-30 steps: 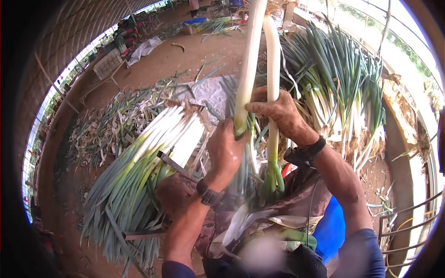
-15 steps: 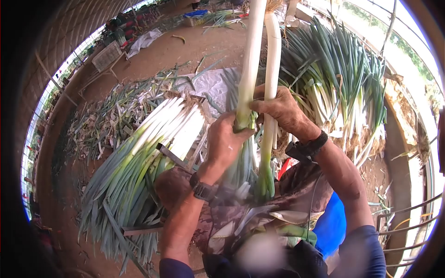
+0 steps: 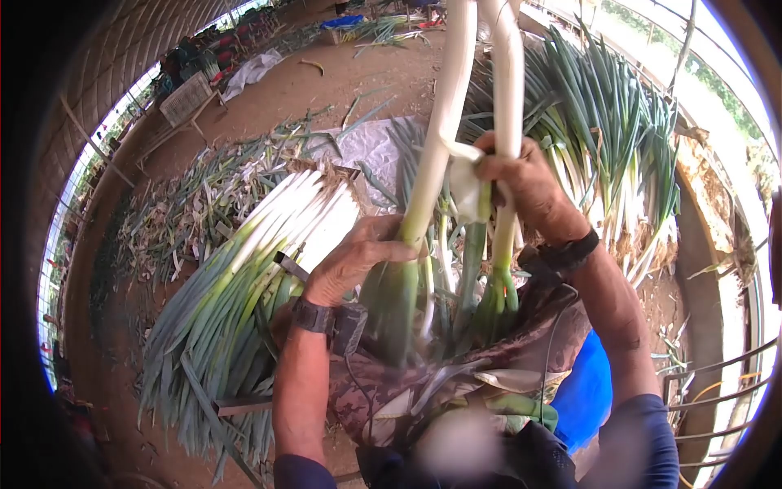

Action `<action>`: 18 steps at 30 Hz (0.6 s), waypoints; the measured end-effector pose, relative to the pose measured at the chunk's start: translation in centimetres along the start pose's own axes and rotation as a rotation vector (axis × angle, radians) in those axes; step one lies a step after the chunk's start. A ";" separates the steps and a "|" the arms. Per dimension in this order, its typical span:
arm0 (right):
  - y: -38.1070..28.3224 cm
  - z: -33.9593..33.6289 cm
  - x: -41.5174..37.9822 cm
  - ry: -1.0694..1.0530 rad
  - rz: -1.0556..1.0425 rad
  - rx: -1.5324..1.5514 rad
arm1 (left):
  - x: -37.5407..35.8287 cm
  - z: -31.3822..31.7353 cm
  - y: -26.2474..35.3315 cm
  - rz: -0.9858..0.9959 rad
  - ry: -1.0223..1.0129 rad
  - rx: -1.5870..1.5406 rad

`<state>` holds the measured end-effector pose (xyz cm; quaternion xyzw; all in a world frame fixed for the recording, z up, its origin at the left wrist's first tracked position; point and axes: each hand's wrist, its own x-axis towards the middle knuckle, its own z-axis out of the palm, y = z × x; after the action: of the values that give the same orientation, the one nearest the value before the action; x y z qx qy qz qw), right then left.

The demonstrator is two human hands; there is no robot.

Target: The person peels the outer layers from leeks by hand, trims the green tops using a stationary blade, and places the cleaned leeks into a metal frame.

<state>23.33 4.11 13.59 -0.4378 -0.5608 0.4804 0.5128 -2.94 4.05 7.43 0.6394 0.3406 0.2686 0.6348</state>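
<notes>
My left hand is closed round a thick leek where its white stem turns green; the leaves hang over my lap. Higher and to the right, my right hand has its fingers wrapped round a second leek. A pale, peeled-back outer layer hangs between the two stems at my right fingertips, still joined to the left stem. The tops of both stems run out of view at the upper edge.
To the left, a bundle of leeks lies on a metal stand. Leaf scraps cover the ground behind it. More leeks stand at the right. A white sheet lies ahead, and something blue is beside my lap.
My hands have moved apart, the left one down and leftward, the right one slightly rightward. An outer layer has come partly away from the left leek.
</notes>
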 end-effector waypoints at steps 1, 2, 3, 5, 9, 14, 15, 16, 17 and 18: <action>-0.6 -1.4 0.4 0.058 -0.046 0.078 | -0.2 -0.4 -0.6 -0.037 0.022 -0.013; -1.4 -2.7 0.8 0.191 -0.134 0.156 | -0.6 -0.4 -0.9 -0.017 0.047 0.093; -2.2 -5.6 1.7 0.230 -0.194 0.125 | -0.7 -0.9 -2.2 -0.047 0.015 0.156; -4.2 -12.1 3.5 0.205 -0.202 0.188 | -0.3 -1.0 -5.7 -0.081 0.063 0.092; -9.3 -22.5 6.5 0.548 -0.489 -0.778 | 1.1 -0.7 -9.9 -0.094 0.111 0.299; -11.5 -30.8 6.4 0.594 -0.704 -1.053 | 2.2 -1.3 -13.4 -0.070 0.218 0.464; -13.7 -37.1 7.2 0.173 -0.414 -0.269 | 2.2 -1.8 -14.0 -0.079 0.265 0.432; -14.1 -38.8 7.2 0.202 -0.514 -0.484 | 2.0 -2.0 -14.3 -0.121 0.323 0.350; -14.1 -39.6 7.2 0.227 -0.606 -0.701 | 2.0 -2.1 -14.8 -0.126 0.322 0.349; -13.5 -36.8 7.6 0.398 -0.533 -0.286 | 2.3 -2.5 -15.3 -0.099 0.376 0.387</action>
<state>59.32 12.77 28.51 -0.4285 -0.6060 0.1521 0.6527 -4.89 6.77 -7.86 0.6704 0.5283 0.2810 0.4387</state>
